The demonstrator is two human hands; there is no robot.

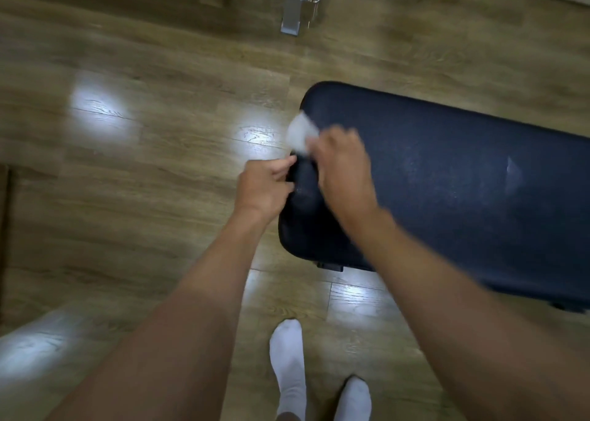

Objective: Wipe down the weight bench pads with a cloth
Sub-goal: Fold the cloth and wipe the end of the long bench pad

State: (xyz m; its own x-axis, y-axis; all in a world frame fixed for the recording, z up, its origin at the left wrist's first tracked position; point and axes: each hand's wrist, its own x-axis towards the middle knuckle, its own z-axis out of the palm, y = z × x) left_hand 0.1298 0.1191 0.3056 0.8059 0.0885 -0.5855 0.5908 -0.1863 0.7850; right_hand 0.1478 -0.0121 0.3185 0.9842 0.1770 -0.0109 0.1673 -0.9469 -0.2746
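A dark blue bench pad (pixel 447 178) lies across the right half of the head view, its rounded end pointing left. My right hand (pixel 344 168) presses a white cloth (pixel 300 133) onto the pad near that left end; the hand is blurred and hides most of the cloth. My left hand (pixel 265 187) grips the pad's left edge, fingers curled around it. A pale scuff (pixel 512 174) marks the pad surface further right.
Shiny wooden floor (pixel 143 165) spreads left of the bench and behind it. A metal frame leg (pixel 292 5) stands at the top centre. My two feet in white socks (pixel 287 366) are on the floor just in front of the bench.
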